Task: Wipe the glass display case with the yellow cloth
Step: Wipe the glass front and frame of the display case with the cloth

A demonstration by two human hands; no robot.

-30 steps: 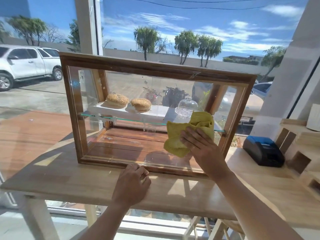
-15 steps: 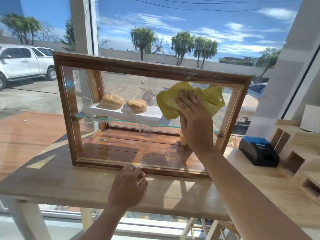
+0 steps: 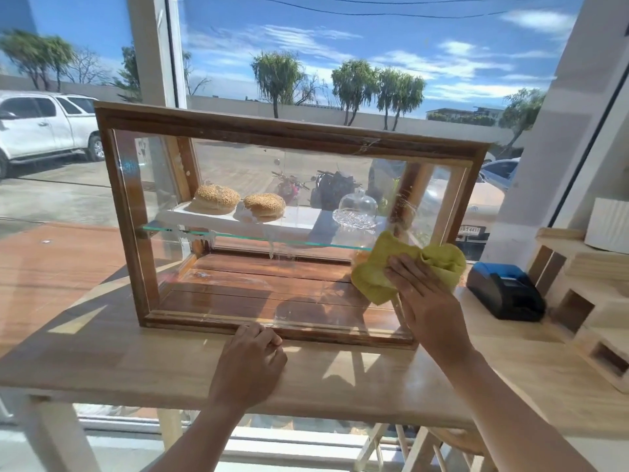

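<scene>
A wood-framed glass display case (image 3: 289, 129) stands on a light wooden table (image 3: 136, 366). Inside, a glass shelf carries two sesame buns (image 3: 218, 197) and a small glass dome (image 3: 355, 209). My right hand (image 3: 425, 294) presses the crumpled yellow cloth (image 3: 377, 267) flat against the front pane at its lower right. My left hand (image 3: 250, 362) rests on the table, fingers curled against the bottom rail of the case's frame. Streaks and drips show on the glass near the shelf.
A black and blue receipt printer (image 3: 507, 292) sits on the table right of the case. Pale wooden cubby shelves (image 3: 585, 301) stand at the far right. Behind the case is a large window with a white post (image 3: 153, 49). A stool (image 3: 418, 447) shows under the table.
My right hand with the cloth went from the middle right of the pane up to the top, then down to the lower right corner. My left hand stayed at the bottom rail.
</scene>
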